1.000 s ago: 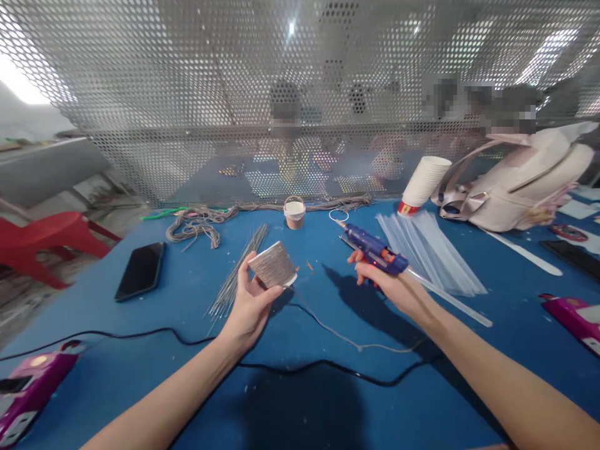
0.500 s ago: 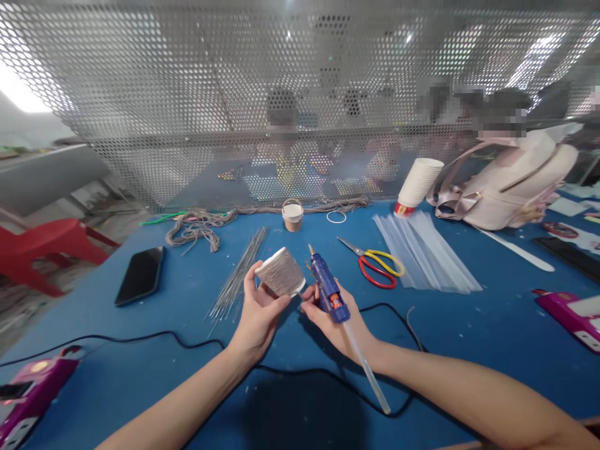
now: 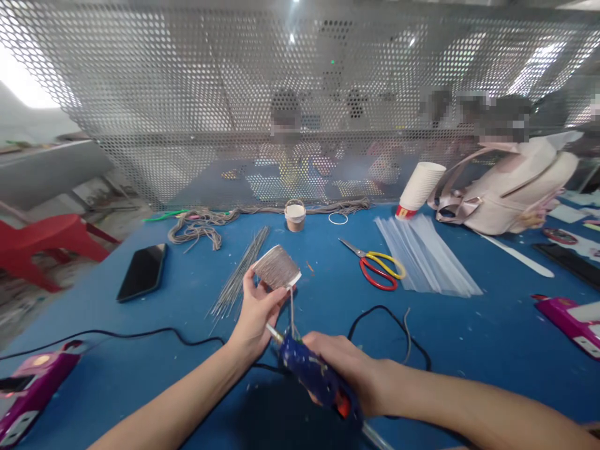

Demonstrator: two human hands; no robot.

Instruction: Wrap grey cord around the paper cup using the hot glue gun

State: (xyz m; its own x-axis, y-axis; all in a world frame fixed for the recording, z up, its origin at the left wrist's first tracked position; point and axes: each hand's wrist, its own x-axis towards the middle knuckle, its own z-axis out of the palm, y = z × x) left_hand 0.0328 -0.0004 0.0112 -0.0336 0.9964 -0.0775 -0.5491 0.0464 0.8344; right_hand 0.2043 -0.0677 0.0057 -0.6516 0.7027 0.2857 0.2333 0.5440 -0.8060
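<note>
My left hand (image 3: 257,309) grips a small paper cup wrapped in grey-brown cord (image 3: 277,267), which lies tilted with its white rim at the lower right. From that rim a loose strand of cord (image 3: 292,312) runs down toward the glue gun. The blue hot glue gun (image 3: 309,372) is in my right hand (image 3: 349,369), its nozzle pointing up and left near my left wrist. A clear glue stick (image 3: 375,436) sticks out of its back end. My right fingertips are partly hidden behind the gun.
Red-and-yellow-handled scissors (image 3: 372,262), clear plastic strips (image 3: 426,256) and stacked paper cups (image 3: 419,190) lie to the right. Thin wires (image 3: 241,275) and a phone (image 3: 142,273) lie left. A small bucket (image 3: 295,219) stands before the perforated screen (image 3: 206,150). A black cable (image 3: 178,340) crosses the table.
The glue gun has moved down and toward me, tipping its nozzle to the left. The wrapped cup has shifted slightly left, and a strand of cord now shows below it.
</note>
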